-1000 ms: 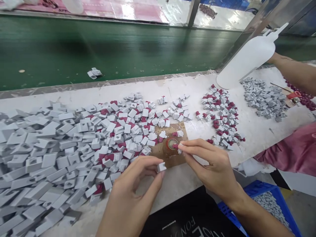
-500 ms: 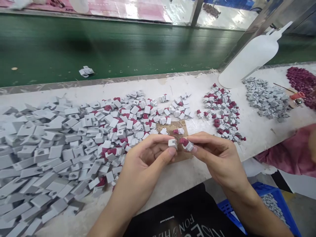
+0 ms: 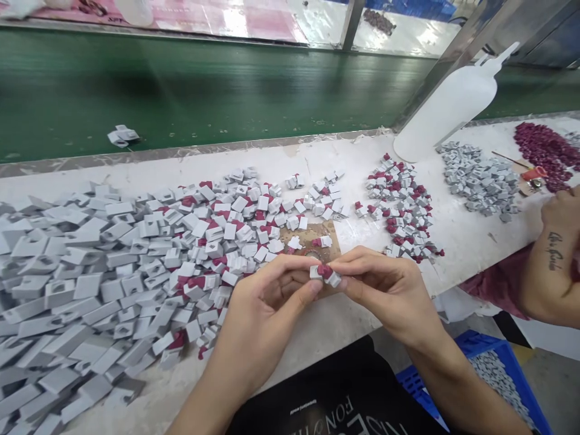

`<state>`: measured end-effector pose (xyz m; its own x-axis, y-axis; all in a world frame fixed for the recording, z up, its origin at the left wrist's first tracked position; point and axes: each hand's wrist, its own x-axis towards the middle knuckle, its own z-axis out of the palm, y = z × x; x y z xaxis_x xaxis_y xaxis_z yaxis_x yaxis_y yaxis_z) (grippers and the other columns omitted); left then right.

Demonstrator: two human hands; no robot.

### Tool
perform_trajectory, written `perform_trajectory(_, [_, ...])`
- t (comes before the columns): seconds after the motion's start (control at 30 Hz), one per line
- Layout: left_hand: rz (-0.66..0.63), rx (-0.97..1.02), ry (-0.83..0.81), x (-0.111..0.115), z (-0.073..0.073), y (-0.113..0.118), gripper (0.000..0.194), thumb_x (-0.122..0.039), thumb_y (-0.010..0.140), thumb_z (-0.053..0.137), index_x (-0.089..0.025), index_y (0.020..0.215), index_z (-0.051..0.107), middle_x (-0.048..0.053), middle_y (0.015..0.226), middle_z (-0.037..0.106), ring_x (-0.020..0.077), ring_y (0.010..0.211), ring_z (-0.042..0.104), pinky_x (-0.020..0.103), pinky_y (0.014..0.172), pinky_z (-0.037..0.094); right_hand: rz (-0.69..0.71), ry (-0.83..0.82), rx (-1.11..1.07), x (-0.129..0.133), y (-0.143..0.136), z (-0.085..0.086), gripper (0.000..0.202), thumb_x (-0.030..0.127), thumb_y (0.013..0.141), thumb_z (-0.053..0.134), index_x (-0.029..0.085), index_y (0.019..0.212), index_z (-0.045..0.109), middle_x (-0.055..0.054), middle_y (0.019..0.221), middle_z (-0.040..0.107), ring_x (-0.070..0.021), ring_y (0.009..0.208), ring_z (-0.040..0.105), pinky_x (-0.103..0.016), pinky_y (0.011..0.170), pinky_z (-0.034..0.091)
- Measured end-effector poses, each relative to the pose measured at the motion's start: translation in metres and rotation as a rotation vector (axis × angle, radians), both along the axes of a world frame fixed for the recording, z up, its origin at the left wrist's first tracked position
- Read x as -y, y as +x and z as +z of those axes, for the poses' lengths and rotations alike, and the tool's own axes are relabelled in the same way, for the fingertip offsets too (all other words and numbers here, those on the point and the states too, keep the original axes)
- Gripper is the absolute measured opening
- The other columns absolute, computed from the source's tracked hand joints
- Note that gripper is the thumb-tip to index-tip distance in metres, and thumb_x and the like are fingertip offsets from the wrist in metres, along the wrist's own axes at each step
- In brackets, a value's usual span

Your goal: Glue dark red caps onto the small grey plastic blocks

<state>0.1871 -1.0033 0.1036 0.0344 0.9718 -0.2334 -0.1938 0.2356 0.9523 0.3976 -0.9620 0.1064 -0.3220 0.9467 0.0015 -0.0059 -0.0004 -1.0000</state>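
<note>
Hands (image 3: 260,308) (image 3: 399,299) — grey blocks (image 3: 316,273), maroon piece (image 3: 324,271), pinched between

White bench (image 3: 457,241) brightly lit, with glare on the far side.
Upper faces of the grey blocks (image 3: 67,296) are lit palest, and soft shadows are held in their gaps; at the near left they are stretched by lens distortion. White glare is thrown off the pink sheet (image 3: 217,19); the green belt (image 3: 254,90) is rendered darker, with streaky reflections.

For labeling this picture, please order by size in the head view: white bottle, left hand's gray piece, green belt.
Largest to smallest:
1. Green belt
2. White bottle
3. Gray piece, pinched by the left hand
</note>
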Motion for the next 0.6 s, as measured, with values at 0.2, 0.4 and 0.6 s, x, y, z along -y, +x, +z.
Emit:
perform_trajectory(0.2, [-0.059, -0.139, 0.075, 0.006, 0.009, -0.008, 0.012, -0.027, 0.106, 0.083, -0.035, 0.114, 0.088, -0.001, 0.109, 0.088, 0.0205, 0.099, 0.086, 0.026, 0.081, 0.072, 0.076, -0.019, -0.109, 0.000, 0.003, 0.007, 0.029, 0.011, 0.096, 0.093, 0.036, 0.111, 0.097, -0.002, 0.103, 0.091, -0.0178, 0.096, 0.085, -0.030, 0.084, 0.070])
perform_trajectory(0.4, [-0.195, -0.329, 0.237, 0.003, 0.020, -0.017, 0.017, -0.021, 0.108, 0.078, -0.036, 0.113, 0.086, -0.003, 0.103, 0.084, 0.0149, 0.088, 0.078, 0.023, 0.078, 0.064, 0.094, -0.006, -0.035, 0.006, 0.013, 0.016, 0.034, 0.005, 0.097, 0.089, 0.034, 0.111, 0.097, -0.004, 0.107, 0.090, -0.0181, 0.096, 0.085, -0.029, 0.082, 0.068])
perform_trajectory(0.6, [-0.210, -0.260, 0.284, 0.004, 0.019, -0.014, 0.019, -0.021, 0.111, 0.078, -0.037, 0.118, 0.085, -0.002, 0.111, 0.083, 0.0153, 0.101, 0.079, 0.021, 0.087, 0.065, 0.100, -0.031, -0.077, 0.008, 0.014, 0.025, 0.028, 0.009, 0.097, 0.092, 0.032, 0.111, 0.098, -0.004, 0.105, 0.090, -0.0170, 0.093, 0.084, -0.028, 0.081, 0.068])
